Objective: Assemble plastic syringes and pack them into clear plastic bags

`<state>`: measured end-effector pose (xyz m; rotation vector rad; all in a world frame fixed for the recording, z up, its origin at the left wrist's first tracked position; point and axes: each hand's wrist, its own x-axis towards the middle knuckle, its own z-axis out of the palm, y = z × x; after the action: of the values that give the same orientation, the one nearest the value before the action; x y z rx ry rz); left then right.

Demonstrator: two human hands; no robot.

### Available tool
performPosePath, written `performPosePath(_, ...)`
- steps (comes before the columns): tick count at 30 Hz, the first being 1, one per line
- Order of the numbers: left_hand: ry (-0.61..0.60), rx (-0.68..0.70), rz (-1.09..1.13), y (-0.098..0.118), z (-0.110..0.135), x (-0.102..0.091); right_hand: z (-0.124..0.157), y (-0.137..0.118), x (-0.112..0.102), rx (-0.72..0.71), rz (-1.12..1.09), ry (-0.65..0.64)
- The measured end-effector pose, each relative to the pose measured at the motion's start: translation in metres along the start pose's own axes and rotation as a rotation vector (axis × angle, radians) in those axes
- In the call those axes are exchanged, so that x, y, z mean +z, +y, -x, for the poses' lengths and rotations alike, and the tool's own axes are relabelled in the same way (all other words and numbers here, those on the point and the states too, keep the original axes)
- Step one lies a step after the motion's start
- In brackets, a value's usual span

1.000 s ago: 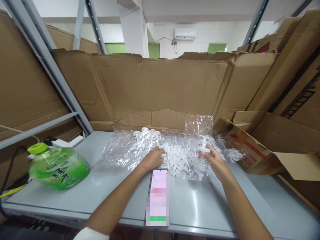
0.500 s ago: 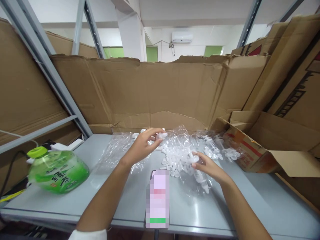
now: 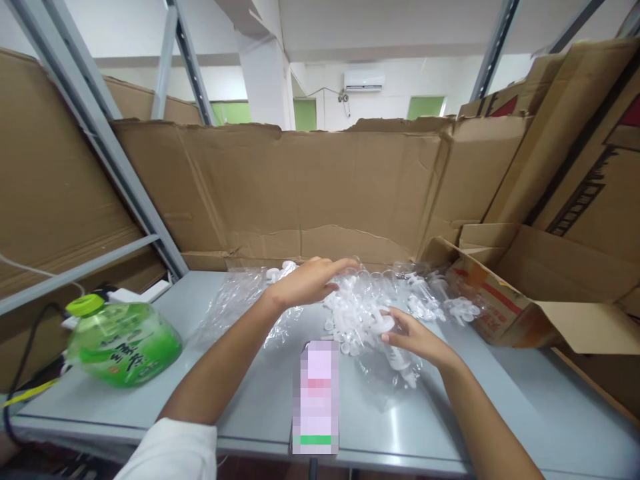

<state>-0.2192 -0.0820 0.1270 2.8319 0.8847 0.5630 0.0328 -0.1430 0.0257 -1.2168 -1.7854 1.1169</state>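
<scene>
Left hand (image 3: pixel 307 283) hovers with fingers (image 3: pixel 345 265) spread above white plastic caps (image 3: pixel 353 310); right hand (image 3: pixel 417 338) curls its fingers around a clear plastic bottle (image 3: pixel 397 357).

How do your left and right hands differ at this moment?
The left hand lies flat, palm down, fingers extended, while the right hand is curled. The left hand is over the far side of the white plastic parts, whereas the right hand is at their near side. The right hand's fingers are on a clear plastic piece, while the left hand seems to hold nothing. Both hands are bare and above the grey table.
</scene>
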Motion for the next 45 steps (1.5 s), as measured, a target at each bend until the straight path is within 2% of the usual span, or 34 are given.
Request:
performPosePath(3,0.103,-0.009,0.059,0.000,0.002,0.001,-0.002,0.004,-0.001,0.026,-0.002,0.033)
performPosePath(5,0.222,-0.050,0.065,-0.001,0.004,0.005,-0.003,0.006,-0.001,0.036,-0.023,0.086)
performPosePath(8,0.421,-0.169,0.109,-0.004,0.011,0.019,-0.004,0.007,-0.001,0.037,-0.068,0.172)
performPosePath(10,0.466,-0.258,0.152,-0.009,0.018,0.033,-0.004,0.006,-0.001,0.042,-0.105,0.204)
performPosePath(12,0.369,-0.331,0.186,-0.016,0.025,0.050,-0.004,0.005,-0.001,0.046,-0.142,0.231)
performPosePath(16,0.008,-0.367,0.235,-0.032,0.035,0.085,-0.006,0.004,0.000,0.019,-0.196,0.263)
performPosePath(18,-0.083,-0.363,0.243,-0.037,0.036,0.099,-0.006,0.004,-0.001,-0.003,-0.212,0.266)
performPosePath(21,-0.150,-0.343,0.256,-0.040,0.038,0.114,-0.006,0.004,-0.001,-0.009,-0.209,0.296)
performPosePath(25,-0.182,-0.324,0.290,-0.037,0.039,0.122,-0.007,0.005,-0.002,0.010,-0.186,0.332)
performPosePath(33,-0.157,-0.355,0.257,-0.028,0.038,0.122,-0.008,0.008,-0.003,0.016,-0.205,0.355)
performPosePath(36,-0.123,-0.343,0.201,-0.029,0.039,0.123,-0.007,0.007,-0.003,0.010,-0.201,0.360)
performPosePath(41,-0.134,-0.258,0.206,-0.034,0.043,0.123,-0.008,0.008,-0.002,0.031,-0.185,0.377)
performPosePath(45,-0.135,-0.279,0.255,-0.036,0.047,0.122,-0.009,0.009,-0.002,0.019,-0.185,0.375)
